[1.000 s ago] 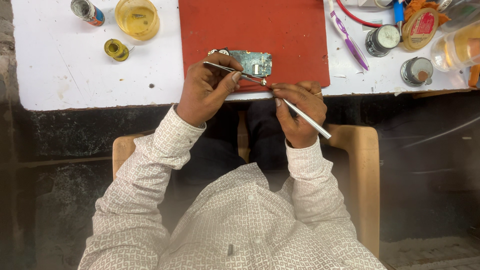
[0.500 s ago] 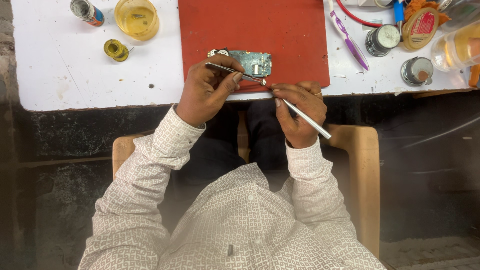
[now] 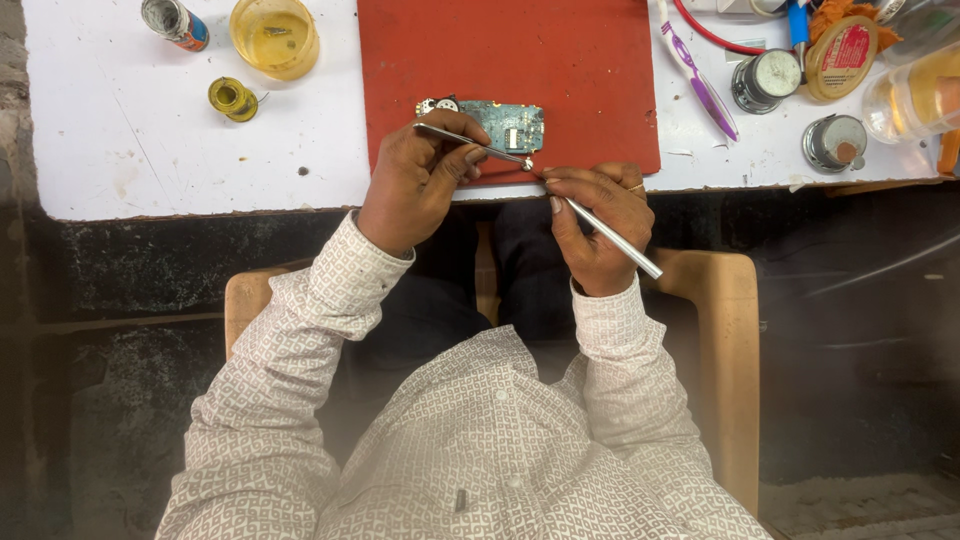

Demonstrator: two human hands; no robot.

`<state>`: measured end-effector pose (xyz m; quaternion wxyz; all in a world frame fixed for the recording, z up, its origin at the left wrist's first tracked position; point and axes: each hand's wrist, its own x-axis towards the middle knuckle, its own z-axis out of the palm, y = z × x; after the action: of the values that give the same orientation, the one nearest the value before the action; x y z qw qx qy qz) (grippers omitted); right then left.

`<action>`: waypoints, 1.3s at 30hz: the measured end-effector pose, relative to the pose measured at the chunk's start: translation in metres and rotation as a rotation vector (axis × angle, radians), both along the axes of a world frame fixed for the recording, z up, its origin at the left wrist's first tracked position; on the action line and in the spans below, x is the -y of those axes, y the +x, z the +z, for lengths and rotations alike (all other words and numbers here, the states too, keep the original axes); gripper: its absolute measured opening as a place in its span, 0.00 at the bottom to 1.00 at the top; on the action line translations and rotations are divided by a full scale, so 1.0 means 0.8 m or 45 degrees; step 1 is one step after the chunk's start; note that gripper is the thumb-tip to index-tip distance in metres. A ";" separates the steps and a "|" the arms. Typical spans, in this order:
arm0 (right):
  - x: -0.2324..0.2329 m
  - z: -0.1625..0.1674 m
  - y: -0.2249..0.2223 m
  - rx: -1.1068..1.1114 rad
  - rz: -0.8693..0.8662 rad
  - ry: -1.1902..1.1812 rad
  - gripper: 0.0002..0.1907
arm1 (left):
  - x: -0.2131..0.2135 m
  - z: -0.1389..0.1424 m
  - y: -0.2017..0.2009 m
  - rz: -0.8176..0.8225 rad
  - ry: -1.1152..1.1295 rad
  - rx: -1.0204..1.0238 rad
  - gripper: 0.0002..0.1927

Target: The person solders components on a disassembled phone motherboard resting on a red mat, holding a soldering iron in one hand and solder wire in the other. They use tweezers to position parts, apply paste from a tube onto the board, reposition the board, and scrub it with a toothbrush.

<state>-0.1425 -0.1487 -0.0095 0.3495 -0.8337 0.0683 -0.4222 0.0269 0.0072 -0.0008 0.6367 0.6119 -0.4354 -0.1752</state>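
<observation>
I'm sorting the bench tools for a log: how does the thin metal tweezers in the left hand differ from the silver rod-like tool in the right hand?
The thin metal tweezers are slim and lie almost level across the left hand; the silver rod-like tool is thicker and slants down to the right through the right hand. The tweezers lie over the red mat; the rod's rear end sticks out past the white table. Both are silvery, with tips meeting just below the green circuit board.

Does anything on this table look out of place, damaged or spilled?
Nothing looks spilled or broken. One odd thing: a purple toothbrush lies on the white table among small tins, beside the red mat with the bare circuit board. The tabletop also has small dark specks.
</observation>
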 end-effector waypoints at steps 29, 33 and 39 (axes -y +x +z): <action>-0.001 0.005 0.000 -0.020 0.012 0.033 0.04 | -0.008 0.003 0.001 -0.014 -0.070 -0.172 0.05; -0.003 0.006 0.001 -0.019 -0.008 0.026 0.05 | -0.011 0.012 -0.002 0.100 0.065 -0.088 0.04; -0.001 0.008 -0.003 0.167 0.100 0.346 0.08 | -0.035 0.033 0.036 0.299 0.154 0.085 0.09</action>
<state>-0.1445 -0.1480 -0.0028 0.4790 -0.7514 0.0693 -0.4485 0.0554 0.0352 0.0260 0.5999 0.7013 -0.3703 -0.1052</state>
